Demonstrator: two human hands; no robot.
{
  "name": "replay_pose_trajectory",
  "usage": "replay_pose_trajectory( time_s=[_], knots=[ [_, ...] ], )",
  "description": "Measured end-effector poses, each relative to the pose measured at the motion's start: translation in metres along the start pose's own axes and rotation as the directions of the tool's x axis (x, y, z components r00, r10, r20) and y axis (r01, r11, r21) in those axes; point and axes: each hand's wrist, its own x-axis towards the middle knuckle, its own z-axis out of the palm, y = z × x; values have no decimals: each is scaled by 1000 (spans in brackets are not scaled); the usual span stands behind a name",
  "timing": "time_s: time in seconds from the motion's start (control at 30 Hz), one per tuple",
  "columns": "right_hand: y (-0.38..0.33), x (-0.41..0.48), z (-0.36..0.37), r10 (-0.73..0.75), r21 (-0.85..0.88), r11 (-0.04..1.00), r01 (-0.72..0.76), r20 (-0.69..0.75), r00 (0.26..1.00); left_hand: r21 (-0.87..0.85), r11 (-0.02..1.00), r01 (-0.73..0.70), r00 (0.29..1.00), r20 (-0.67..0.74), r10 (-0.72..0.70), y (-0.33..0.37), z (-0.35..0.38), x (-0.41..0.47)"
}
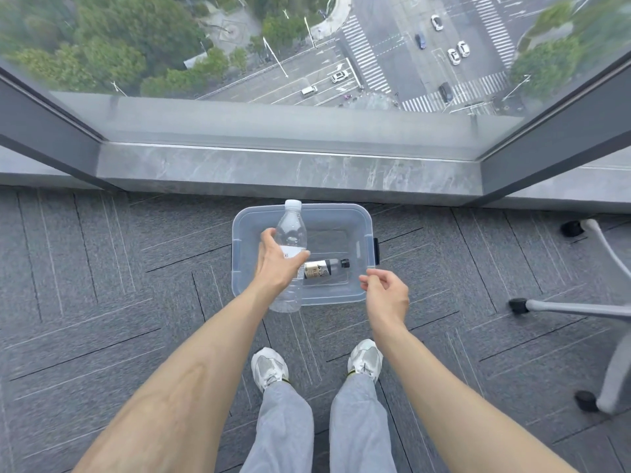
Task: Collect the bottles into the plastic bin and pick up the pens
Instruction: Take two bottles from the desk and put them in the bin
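A clear plastic bin [336,213] stands on the grey carpet in front of the window ledge. Inside it lies a small dark bottle [324,268] with a black cap and a pale label. My left hand [276,264] grips a clear water bottle [290,230] with a white cap around its middle and holds it above the bin's left side. My right hand [386,295] hovers over the bin's near right corner with its fingers loosely curled and nothing in them. No pens are in view.
A marble window ledge [290,169] and floor-to-ceiling glass lie just beyond the bin. An office chair base [580,308] with black castors stands at the right. My two feet in white trainers [269,367] are on the carpet behind the bin.
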Motion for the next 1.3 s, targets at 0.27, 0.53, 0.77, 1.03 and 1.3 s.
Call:
replay_pose_trajectory(
  time_s=[0.27, 0.53, 0.77, 1.03, 1.3],
  knots=[
    [-15, -6, 3, -2, -35, 999, 3, 34, 999, 238, 971, 26, 999, -29, -19, -1, -9, 2],
    [-50, -37, 8, -63, -58, 996, 67, 66, 996, 162, 984, 67, 998, 7, -69, -1, -40, -34],
    [-99, -92, -11, -110, -43, 992, 115, 105, 988, -26, 999, 48, 998, 42, -47, 45, -85, -108],
    [-162, -185, -41, -245, -36, 963, 269, 313, 918, -400, 916, 40, 994, -81, -79, 86, -162, -216],
    [-200, -258, -97, -416, -24, 862, 506, 538, 733, -619, 783, -59, 965, -235, -113, 117, -200, -319]
  ],
)
